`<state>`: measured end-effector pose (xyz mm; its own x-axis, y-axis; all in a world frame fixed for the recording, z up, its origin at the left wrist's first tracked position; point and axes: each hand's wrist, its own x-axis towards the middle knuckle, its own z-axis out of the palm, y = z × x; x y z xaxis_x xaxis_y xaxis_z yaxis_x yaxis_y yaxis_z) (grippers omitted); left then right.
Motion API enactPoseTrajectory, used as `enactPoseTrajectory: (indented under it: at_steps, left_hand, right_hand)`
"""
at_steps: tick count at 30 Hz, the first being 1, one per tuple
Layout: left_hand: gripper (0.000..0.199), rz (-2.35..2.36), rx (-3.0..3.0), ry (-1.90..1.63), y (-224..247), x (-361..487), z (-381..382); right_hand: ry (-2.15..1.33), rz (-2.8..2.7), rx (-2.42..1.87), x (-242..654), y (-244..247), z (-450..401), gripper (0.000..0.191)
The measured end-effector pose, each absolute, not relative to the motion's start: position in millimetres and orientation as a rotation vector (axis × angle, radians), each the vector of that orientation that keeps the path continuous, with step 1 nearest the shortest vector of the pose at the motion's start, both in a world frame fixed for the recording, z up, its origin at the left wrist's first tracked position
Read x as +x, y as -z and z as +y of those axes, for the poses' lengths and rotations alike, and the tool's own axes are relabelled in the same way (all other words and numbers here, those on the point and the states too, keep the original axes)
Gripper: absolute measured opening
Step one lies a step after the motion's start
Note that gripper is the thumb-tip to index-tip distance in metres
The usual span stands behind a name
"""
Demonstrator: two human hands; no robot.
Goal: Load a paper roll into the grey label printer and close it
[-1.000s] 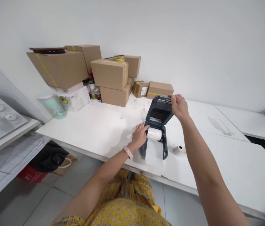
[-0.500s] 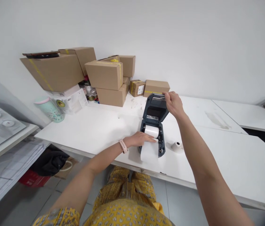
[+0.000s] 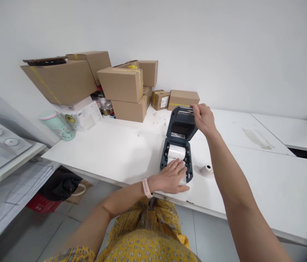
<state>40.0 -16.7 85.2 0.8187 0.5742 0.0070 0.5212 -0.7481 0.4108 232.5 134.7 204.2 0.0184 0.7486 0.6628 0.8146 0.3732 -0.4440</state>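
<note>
A dark label printer point(image 3: 189, 149) stands on the white table with its lid point(image 3: 182, 122) raised. A roll of white paper point(image 3: 176, 151) sits inside, and a strip comes off it toward the front edge. My left hand point(image 3: 172, 178) lies palm down over that strip, fingers spread, covering much of it. With its fingers wrapped round the lid's upper right corner, my right hand point(image 3: 204, 118) holds the lid up. Right of the printer a small white roll point(image 3: 206, 170) lies on its side.
Cardboard boxes point(image 3: 120, 85) are stacked at the back left of the white table point(image 3: 115, 149). A mint tumbler point(image 3: 59, 125) leans near the left edge. Farther left is a white appliance with knobs point(image 3: 2, 136). The table's front edge runs just below my left hand.
My left hand has moved down and right, from pointing across the paper near the roll to lying flat over the strip with fingers spread. My right hand still holds the lid. The view has shifted slightly.
</note>
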Motion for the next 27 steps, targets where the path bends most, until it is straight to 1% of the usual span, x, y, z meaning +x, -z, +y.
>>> enactPoseTrajectory:
  at_steps: [2,6,11,17,21,24,27]
  left_hand:
    - [0.086,0.855,2.628,-0.195,-84.5,44.7,-25.9]
    - [0.090,0.950,2.663,-0.249,-77.5,54.3,-35.3]
    - [0.084,1.012,2.636,-0.247,-72.2,58.0,-37.6]
    - [0.075,1.012,2.568,-0.225,-85.9,59.8,-42.3]
    - [0.074,1.009,2.556,-0.235,-89.3,62.5,-45.0]
    - [0.078,1.031,2.582,-0.225,-86.5,60.2,-45.4]
    - [0.088,1.003,2.652,-0.205,-81.8,52.4,-43.9]
  right_hand:
    - [0.097,-1.729,-1.386,233.0,-203.3,136.1,0.059]
    - [0.129,-1.729,-1.371,234.5,-200.3,138.9,0.058]
    - [0.153,-1.741,-1.356,235.4,-198.3,139.0,0.057]
    - [0.123,-1.726,-1.375,234.2,-200.3,140.5,0.055]
    - [0.107,-1.726,-1.370,235.1,-200.6,143.3,0.055]
    - [0.093,-1.727,-1.356,235.9,-200.1,143.9,0.056]
    - [0.078,-1.718,-1.357,235.9,-200.0,142.5,0.055]
